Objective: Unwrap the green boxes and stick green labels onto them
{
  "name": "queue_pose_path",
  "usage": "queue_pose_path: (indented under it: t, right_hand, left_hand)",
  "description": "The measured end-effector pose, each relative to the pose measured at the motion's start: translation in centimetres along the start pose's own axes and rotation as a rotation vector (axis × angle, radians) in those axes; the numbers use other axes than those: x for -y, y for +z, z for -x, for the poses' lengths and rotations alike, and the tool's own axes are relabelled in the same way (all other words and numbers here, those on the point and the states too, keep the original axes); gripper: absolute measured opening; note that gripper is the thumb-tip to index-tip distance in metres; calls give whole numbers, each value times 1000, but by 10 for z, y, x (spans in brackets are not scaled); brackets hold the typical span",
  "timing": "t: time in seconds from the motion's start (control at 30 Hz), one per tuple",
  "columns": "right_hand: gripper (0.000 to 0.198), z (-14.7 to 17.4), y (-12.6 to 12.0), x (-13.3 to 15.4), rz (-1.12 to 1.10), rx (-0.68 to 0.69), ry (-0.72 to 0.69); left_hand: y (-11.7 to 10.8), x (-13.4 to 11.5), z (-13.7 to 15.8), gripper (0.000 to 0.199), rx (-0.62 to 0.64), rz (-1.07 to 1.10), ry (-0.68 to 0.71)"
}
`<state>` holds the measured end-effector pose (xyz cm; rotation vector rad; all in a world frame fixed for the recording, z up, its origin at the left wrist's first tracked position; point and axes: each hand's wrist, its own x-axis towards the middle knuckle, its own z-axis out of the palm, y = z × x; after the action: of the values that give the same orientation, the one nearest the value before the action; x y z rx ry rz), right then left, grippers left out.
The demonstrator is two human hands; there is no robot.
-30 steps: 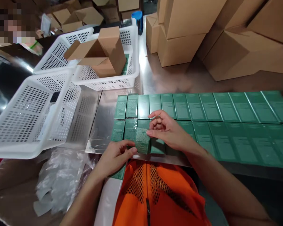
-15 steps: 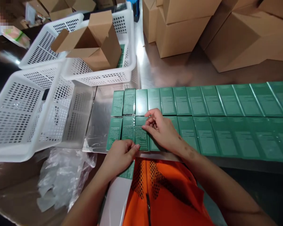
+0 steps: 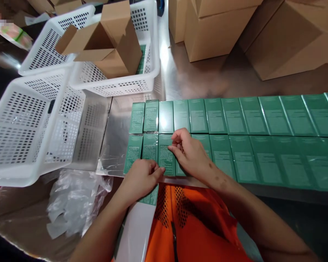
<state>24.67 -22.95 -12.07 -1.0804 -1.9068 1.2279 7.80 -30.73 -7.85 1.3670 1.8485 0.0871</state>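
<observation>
Green boxes with pale printed panels lie side by side in two rows on a metal table (image 3: pixel 117 120). My left hand (image 3: pixel 144 176) rests at the lower edge of the front row, fingers curled and thumb tip at the bottom of one green box (image 3: pixel 166 160). My right hand (image 3: pixel 190 153) is closed over the same row, thumb and forefinger drawn together near that box's upper right. Anything between either hand's fingertips is too small or hidden to make out. Below my left hand is a white strip with a green end (image 3: pixel 138 222), partly covered by the wrist.
White perforated baskets (image 3: pixel 30 174) stand at the left; one holds an open cardboard box (image 3: pixel 117 65). Crumpled clear plastic (image 3: pixel 71 203) lies in a carton at the lower left. Brown cartons (image 3: pixel 215 36) stand along the back right. My orange vest (image 3: pixel 196 233) touches the table's front.
The view has shifted slightly, so the boxes and baskets sit a little differently in frame. Both hands keep nearly the same pose at the same green box.
</observation>
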Motion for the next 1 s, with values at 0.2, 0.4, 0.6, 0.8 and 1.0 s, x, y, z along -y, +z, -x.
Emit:
queue_pose_path:
  t: [0.2,0.4,0.6,0.8,1.0]
  right_hand:
    - [16,1,1,-2,42,2,-7]
    - [15,2,3,-3,71,-8,-37]
    - [30,0,9,-8,109,-101,-63]
    - [23,4,1,1,84,-171,-107]
    - [54,54,19,48,-283,86,14]
  left_hand:
    - [-3,-6,0,37,22,-33,-21]
    - [-4,-11,-1,37,15,-118,-14]
    - [-3,-12,-1,42,-23,-257,5]
    - [-16,2,17,43,-133,-66,63]
    - [-42,3,27,43,-1166,223,15]
